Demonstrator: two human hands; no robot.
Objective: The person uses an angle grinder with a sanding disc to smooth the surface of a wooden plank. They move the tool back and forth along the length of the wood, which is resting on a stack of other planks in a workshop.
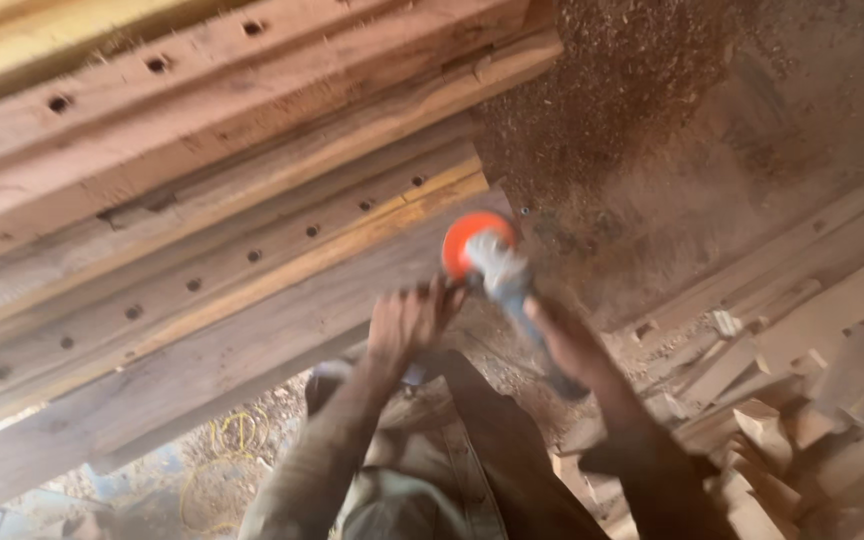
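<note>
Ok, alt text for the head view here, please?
Both hands hold a handheld power tool with an orange round head against a long wooden beam drilled with holes. Sawdust covers the ground; offcut wood pieces lie at right.

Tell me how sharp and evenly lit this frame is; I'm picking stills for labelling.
Head view: motion blur smears both hands, left hand and right hand, and the orange-disc grinder; the wooden beams are soft; warm, dusty light; the lower-left corner is brighter and hazy.
</note>
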